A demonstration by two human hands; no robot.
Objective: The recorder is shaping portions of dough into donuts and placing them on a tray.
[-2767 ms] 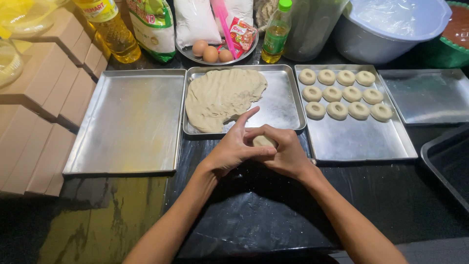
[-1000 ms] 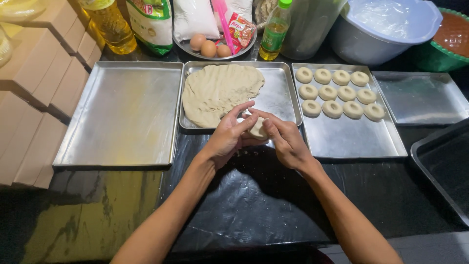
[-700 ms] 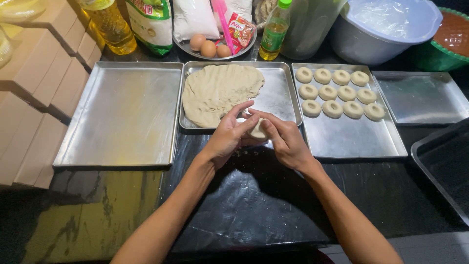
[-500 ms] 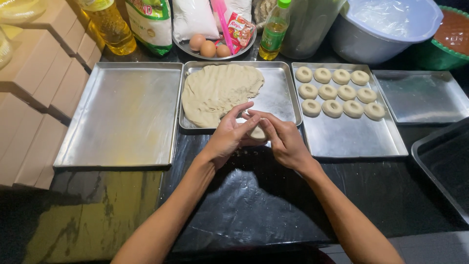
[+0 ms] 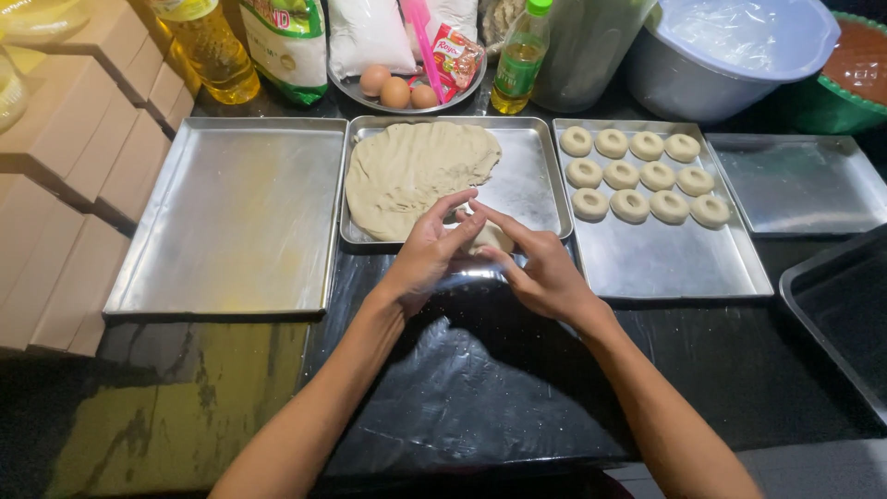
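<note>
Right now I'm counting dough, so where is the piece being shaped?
In the head view the small dough piece sits between the left hand and right hand, at the middle tray's front edge.

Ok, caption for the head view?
Both hands, left hand and right hand, shape a dough piece beside trayed dough rings.
</note>
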